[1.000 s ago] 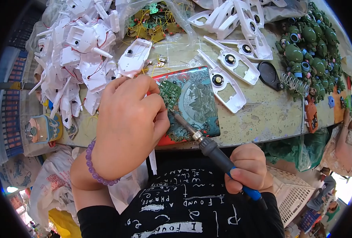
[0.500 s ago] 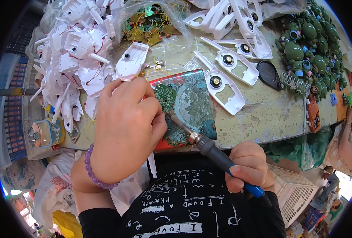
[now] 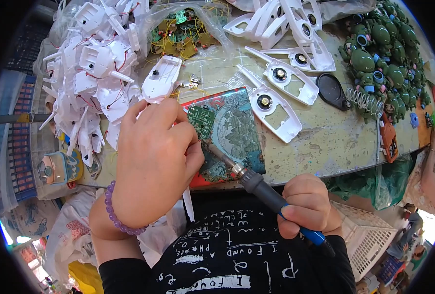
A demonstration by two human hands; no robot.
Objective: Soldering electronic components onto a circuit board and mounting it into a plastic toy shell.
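My right hand (image 3: 307,208) grips a soldering iron (image 3: 261,192) by its dark grey and blue handle. The iron's tip points up and left, by the lower edge of a small green circuit board (image 3: 201,121). That board lies on a worn red and dark green, book-like pad (image 3: 234,128). My left hand (image 3: 158,147) is closed in a pinch at the board's lower left corner; whatever lies between its fingertips is hidden. Just beyond the left knuckles rests a white plastic housing (image 3: 162,81), with thin yellow wires and small metal parts (image 3: 193,81) beside it.
White housings with red wires (image 3: 100,63) are heaped at the left. Behind the pad sits a clear bag of circuit boards (image 3: 183,36). White frames with speakers (image 3: 276,110) lie to the right, near a black oval part (image 3: 332,90), a spring (image 3: 367,104) and dark green figures (image 3: 374,59).
The whole view has shifted very slightly. Both hands, the soldering iron and the circuit board keep almost the same places relative to one another.
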